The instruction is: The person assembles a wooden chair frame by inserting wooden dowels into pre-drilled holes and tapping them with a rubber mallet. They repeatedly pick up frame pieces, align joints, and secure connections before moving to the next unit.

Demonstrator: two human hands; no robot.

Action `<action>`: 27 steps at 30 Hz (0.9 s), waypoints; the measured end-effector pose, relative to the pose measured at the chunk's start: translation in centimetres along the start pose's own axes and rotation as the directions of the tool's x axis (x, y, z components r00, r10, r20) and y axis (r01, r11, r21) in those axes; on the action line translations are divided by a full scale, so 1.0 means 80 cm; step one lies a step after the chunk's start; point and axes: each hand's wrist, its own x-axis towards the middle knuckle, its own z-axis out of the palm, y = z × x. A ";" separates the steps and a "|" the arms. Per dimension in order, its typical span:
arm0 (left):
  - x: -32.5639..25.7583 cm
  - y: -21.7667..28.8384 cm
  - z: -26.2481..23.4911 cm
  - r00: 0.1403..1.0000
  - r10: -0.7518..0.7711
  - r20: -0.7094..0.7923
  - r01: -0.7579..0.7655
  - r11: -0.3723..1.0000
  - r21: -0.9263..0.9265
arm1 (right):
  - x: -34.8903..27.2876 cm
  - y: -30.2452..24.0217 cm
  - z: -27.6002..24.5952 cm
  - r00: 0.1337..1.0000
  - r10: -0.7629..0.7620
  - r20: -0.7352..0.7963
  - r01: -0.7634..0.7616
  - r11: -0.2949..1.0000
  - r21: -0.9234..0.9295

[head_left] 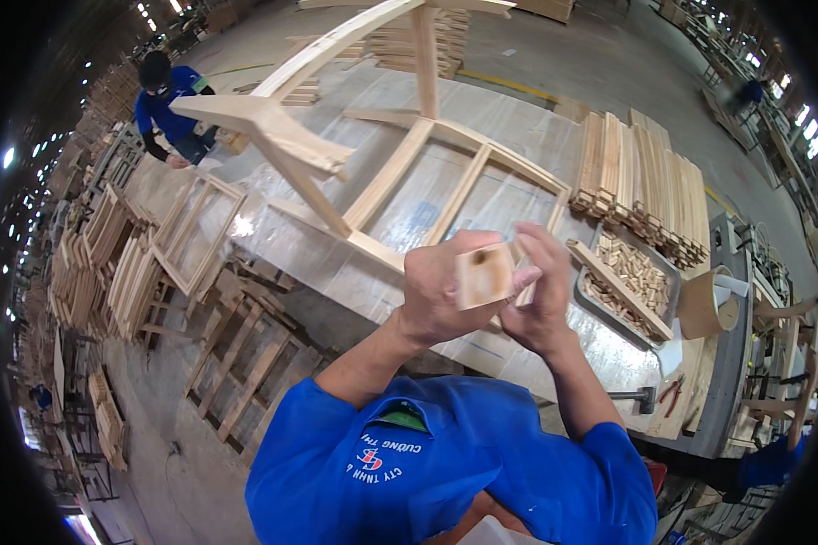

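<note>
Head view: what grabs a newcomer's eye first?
Probably the pale wooden piece at centre, its square, dark-marked end facing the camera, in the left hand with the blurred right hand beside it. Next, the large wooden frame beyond on the table. Then, to the right, the tray heaped with small wooden bits.

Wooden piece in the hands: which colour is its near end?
The wooden piece has a pale tan end with brown marks; head view shows it best.
</note>
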 end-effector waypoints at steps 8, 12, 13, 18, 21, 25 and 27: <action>0.016 0.019 -0.189 0.987 0.097 0.131 -0.135 0.936 0.324 | -0.014 -0.081 0.160 0.844 0.453 0.289 -0.485 0.412 0.772; 0.092 -0.001 -0.258 0.904 0.288 0.314 -0.423 0.700 0.576 | -0.007 -0.067 0.226 0.815 0.443 0.373 -0.547 0.379 0.746; 0.107 -0.005 -0.263 0.896 0.247 0.370 -0.430 0.694 0.578 | -0.004 -0.064 0.238 0.838 0.406 0.364 -0.529 0.443 0.724; 0.127 -0.044 -0.252 0.845 0.150 0.514 -0.441 0.740 0.508 | 0.018 -0.061 0.297 0.881 0.417 0.225 -0.415 0.449 0.792; 0.117 -0.064 -0.236 0.872 0.180 0.455 -0.434 0.716 0.547 | 0.020 -0.064 0.316 0.852 0.456 0.256 -0.434 0.344 0.833; 0.110 -0.078 -0.224 0.891 0.243 0.384 -0.426 0.738 0.524 | 0.017 -0.062 0.332 0.845 0.480 0.236 -0.426 0.334 0.841; 0.110 -0.081 -0.219 0.899 0.260 0.353 -0.421 0.737 0.529 | 0.020 -0.060 0.337 0.866 0.473 0.163 -0.379 0.407 0.831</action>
